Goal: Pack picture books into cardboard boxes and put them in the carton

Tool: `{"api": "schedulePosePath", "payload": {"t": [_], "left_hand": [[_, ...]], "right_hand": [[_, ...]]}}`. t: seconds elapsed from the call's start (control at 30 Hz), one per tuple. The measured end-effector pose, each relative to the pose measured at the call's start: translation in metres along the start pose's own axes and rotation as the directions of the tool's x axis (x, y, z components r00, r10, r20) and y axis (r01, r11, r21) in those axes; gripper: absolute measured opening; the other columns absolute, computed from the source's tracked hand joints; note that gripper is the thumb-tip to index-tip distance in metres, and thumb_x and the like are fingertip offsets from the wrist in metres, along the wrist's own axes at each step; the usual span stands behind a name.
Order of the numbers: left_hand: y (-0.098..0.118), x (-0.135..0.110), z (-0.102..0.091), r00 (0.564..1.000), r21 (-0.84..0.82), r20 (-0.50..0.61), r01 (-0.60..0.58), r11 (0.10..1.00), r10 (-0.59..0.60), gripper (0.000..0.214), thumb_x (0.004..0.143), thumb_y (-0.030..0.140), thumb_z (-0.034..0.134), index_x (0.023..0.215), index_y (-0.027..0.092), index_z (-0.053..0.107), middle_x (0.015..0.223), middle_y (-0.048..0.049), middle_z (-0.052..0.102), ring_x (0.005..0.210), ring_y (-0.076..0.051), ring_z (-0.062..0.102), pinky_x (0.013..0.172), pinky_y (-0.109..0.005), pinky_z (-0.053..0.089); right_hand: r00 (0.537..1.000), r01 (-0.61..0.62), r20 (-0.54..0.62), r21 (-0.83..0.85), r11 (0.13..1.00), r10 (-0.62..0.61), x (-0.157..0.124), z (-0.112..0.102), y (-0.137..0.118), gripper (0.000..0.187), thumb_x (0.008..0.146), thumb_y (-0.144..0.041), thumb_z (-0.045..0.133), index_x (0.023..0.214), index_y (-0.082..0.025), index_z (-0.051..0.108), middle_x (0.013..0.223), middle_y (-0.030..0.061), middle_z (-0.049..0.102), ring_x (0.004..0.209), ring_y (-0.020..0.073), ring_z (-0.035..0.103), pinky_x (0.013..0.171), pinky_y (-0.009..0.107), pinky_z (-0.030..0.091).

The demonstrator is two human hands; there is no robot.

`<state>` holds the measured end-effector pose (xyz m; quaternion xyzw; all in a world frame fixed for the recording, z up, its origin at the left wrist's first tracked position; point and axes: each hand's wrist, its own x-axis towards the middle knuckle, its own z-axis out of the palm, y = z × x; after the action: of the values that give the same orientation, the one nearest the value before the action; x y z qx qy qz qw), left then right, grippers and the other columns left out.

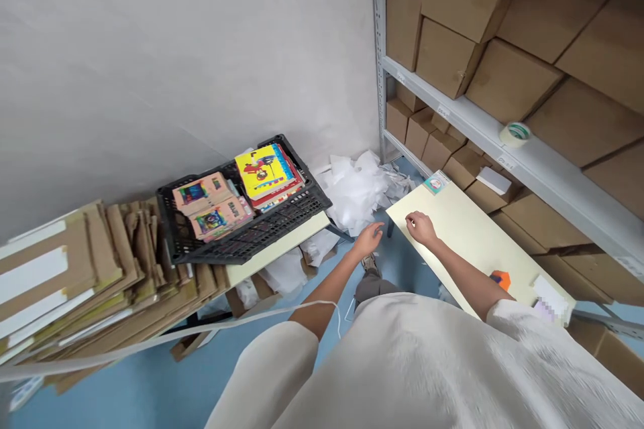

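- Standing between two worktops, the person holds both forearms forward, hands apart over the gap and the right-hand edge.
- The left hand hangs near the black crate, its grip loosely open, fingers bent a little, with nothing visible in it.
- The right hand is over the near edge of the right worktop; its fingers curl, and from here I can't tell how far that grip is closed or whether it touches the surface.
- The crate sits on the left worktop, holding a yellow book on a stack at right and pink books at left.
- A small book lies at the right worktop's far end; an orange object lies nearer, beside the forearm.
- Flattened cardboard is piled left of the crate.
- White sheets heap up beyond the hands, by the wall.
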<state>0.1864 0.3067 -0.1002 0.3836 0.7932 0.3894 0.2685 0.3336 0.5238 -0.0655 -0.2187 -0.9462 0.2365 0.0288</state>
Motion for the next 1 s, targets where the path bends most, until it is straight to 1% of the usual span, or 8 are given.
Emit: {"api": "schedulePosePath", "payload": {"t": [0.1, 0.2, 0.4, 0.5, 0.67, 0.77, 0.87, 1.0], "left_hand": [[-0.025, 0.027, -0.023, 1.0, -0.025, -0.018, 0.005, 1.0, -0.006, 0.041, 0.097, 0.02, 0.056, 0.135, 0.021, 0.07, 0.136, -0.0112, 0.073, 0.122, -0.026, 0.072, 0.113, -0.046, 0.057], [-0.047, 0.054, -0.045, 0.999, -0.05, -0.029, 0.011, 0.999, -0.013, 0.042, 0.096, 0.019, 0.057, 0.136, 0.021, 0.069, 0.137, -0.0113, 0.072, 0.122, -0.026, 0.072, 0.114, -0.047, 0.057], [-0.082, 0.095, -0.07, 0.999, -0.099, 0.003, 0.036, 0.994, -0.036, 0.047, 0.096, 0.016, 0.057, 0.142, 0.022, 0.066, 0.147, -0.013, 0.066, 0.137, -0.028, 0.064, 0.124, -0.048, 0.049], [-0.098, 0.116, -0.069, 0.998, -0.118, -0.015, 0.062, 0.991, -0.064, 0.053, 0.094, 0.015, 0.06, 0.147, 0.023, 0.062, 0.151, -0.0133, 0.063, 0.146, -0.029, 0.058, 0.129, -0.05, 0.044], [-0.124, 0.147, -0.059, 0.982, -0.124, -0.041, 0.177, 0.976, -0.183, 0.056, 0.094, 0.014, 0.059, 0.149, 0.021, 0.059, 0.154, -0.0145, 0.059, 0.15, -0.031, 0.054, 0.131, -0.05, 0.041], [-0.144, 0.159, -0.051, 0.967, -0.141, -0.071, 0.235, 0.962, -0.247, 0.053, 0.096, 0.015, 0.057, 0.148, 0.021, 0.059, 0.155, -0.0159, 0.058, 0.15, -0.031, 0.055, 0.131, -0.051, 0.042], [-0.167, 0.169, -0.04, 0.947, -0.156, -0.119, 0.28, 0.947, -0.299, 0.053, 0.097, 0.017, 0.058, 0.15, 0.024, 0.058, 0.156, -0.0139, 0.058, 0.149, -0.03, 0.055, 0.13, -0.05, 0.044], [-0.193, 0.18, -0.024, 0.927, -0.171, -0.154, 0.315, 0.933, -0.341, 0.053, 0.099, 0.018, 0.056, 0.152, 0.024, 0.057, 0.157, -0.0129, 0.057, 0.15, -0.03, 0.054, 0.131, -0.051, 0.043]], "right_hand": [[1.0, -0.017, 0.006, 0.057, 0.998, 0.016, 0.048, 0.017, -0.015, 0.024, 0.101, -0.021, 0.052, 0.102, -0.021, 0.076, 0.107, 0.0087, 0.078, 0.1, 0.0227, 0.069, 0.095, 0.033, 0.048], [0.995, -0.103, 0.019, 0.208, 0.973, 0.102, 0.098, 0.039, -0.026, 0.021, 0.097, -0.023, 0.055, 0.097, -0.023, 0.076, 0.104, 0.007, 0.079, 0.094, 0.0211, 0.07, 0.093, 0.032, 0.052], [0.942, -0.325, 0.11, 0.543, 0.774, 0.318, 0.186, 0.086, -0.03, 0.018, 0.088, -0.038, 0.064, 0.083, -0.024, 0.074, 0.078, 0.0027, 0.076, 0.076, 0.0212, 0.069, 0.075, 0.032, 0.059], [0.921, -0.381, 0.153, 0.541, 0.75, 0.357, 0.217, 0.107, -0.023, 0.018, 0.085, -0.04, 0.067, 0.081, -0.025, 0.074, 0.076, 0.0013, 0.076, 0.075, 0.0203, 0.069, 0.076, 0.032, 0.06], [0.893, -0.449, 0.246, 0.495, 0.744, 0.376, 0.261, 0.148, -0.001, 0.012, 0.084, -0.03, 0.065, 0.082, -0.023, 0.075, 0.086, 0.0036, 0.079, 0.082, 0.0206, 0.071, 0.084, 0.034, 0.06], [0.878, -0.476, 0.306, 0.485, 0.734, 0.367, 0.29, 0.184, 0.013, 0.012, 0.081, -0.029, 0.064, 0.082, -0.023, 0.074, 0.085, 0.003, 0.078, 0.081, 0.0202, 0.071, 0.083, 0.033, 0.059], [0.87, -0.481, 0.363, 0.475, 0.737, 0.334, 0.32, 0.224, 0.026, 0.013, 0.08, -0.032, 0.065, 0.083, -0.023, 0.074, 0.074, -0.0004, 0.074, 0.07, 0.0181, 0.067, 0.075, 0.03, 0.058], [0.85, -0.496, 0.43, 0.456, 0.739, 0.304, 0.351, 0.27, 0.038, 0.023, 0.083, -0.038, 0.066, 0.095, -0.022, 0.078, 0.071, -0.0023, 0.071, 0.064, 0.0183, 0.064, 0.07, 0.031, 0.058]]}}
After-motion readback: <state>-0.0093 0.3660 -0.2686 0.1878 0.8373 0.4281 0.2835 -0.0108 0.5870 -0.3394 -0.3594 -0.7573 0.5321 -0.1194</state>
